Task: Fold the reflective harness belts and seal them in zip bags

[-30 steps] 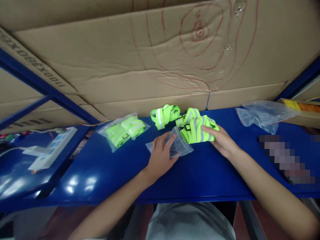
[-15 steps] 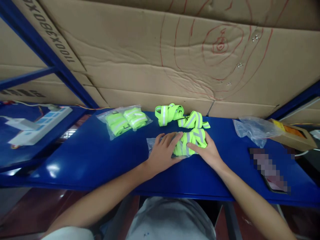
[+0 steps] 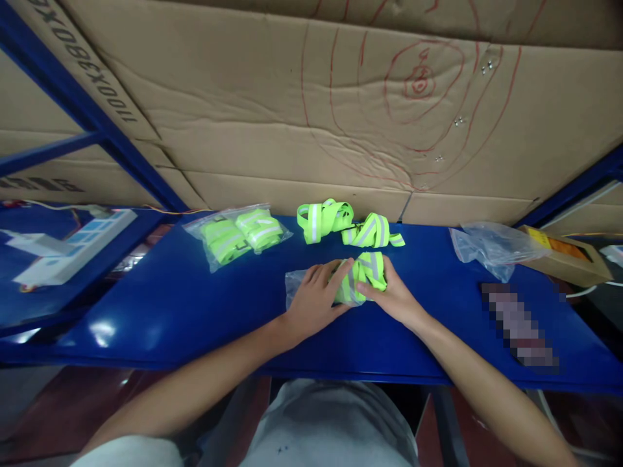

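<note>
A rolled fluorescent yellow-green reflective strap [image 3: 372, 269] with silvery bands lies partly inside a clear plastic bag [image 3: 294, 283]. My left hand [image 3: 316, 295] grips the bag at its left side, fingers curled over the plastic and the strap. On the other side, my right hand [image 3: 392, 295] is closed round the strap's right end, thumb across its front. Part of the roll is hidden under my left fingers. Just behind my hands are two loose coiled straps, one on the left [image 3: 324, 220] and one on the right [image 3: 372, 232].
A clear bag [image 3: 195, 228] with two rolled straps lies to the left on the blue table [image 3: 195, 324]. At right are a crumpled plastic bag [image 3: 487, 250], a cardboard box [image 3: 579, 266] and a pixelated, phone-like object [image 3: 520, 327]. A white power strip [image 3: 73, 250] sits far left; cardboard [image 3: 233, 97] stands behind.
My right hand has moved left, bringing the strap deeper into the bag, so less of it shows. My left hand stays nearly in place. The view has shifted slightly.
</note>
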